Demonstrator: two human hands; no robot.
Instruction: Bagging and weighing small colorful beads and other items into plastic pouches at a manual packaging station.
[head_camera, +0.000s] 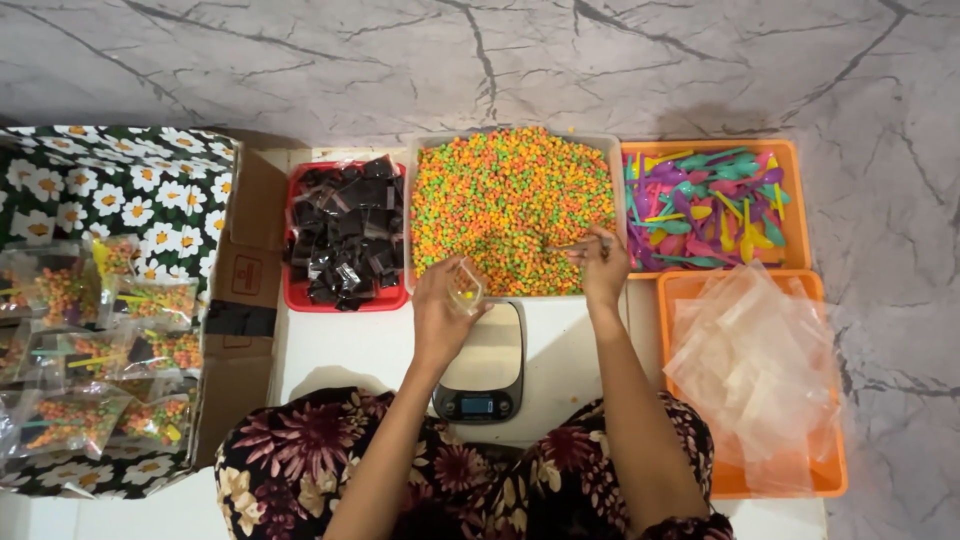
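Landmark: the kitchen scale (484, 370), a small flat one with a dark display strip, sitting on the white table (330, 350) just in front of the seated person. Left hand (440, 305) is raised over the scale's far-left corner, fingers curled around a small clear bag (465, 285) held mouth-up; a few orange and green pieces show inside it. Right hand (603, 262) is beyond the scale's far-right corner, closed in a pinch on a thin scoop or spoon (578, 244) whose tip lies in the coloured sweets; the tool's exact kind cannot be told. Directly behind the scale: a pale tray (612, 160) heaped with small orange, yellow and green sweets (510, 200). Behind and left of the scale: a red tray (300, 295) of dark, glossy sachets (345, 235). Behind and right: an orange tray (795, 200) of small plastic spoons (705, 205) in purple, teal, yellow and pink. Right of the scale: a second orange tray (735, 482) holding a loose stack of empty clear bags (755, 365). Far left of the scale: an open cardboard box (245, 300) lined with daisy-print cloth (120, 185), holding filled bags (100, 350) of sweets, each with a spoon.
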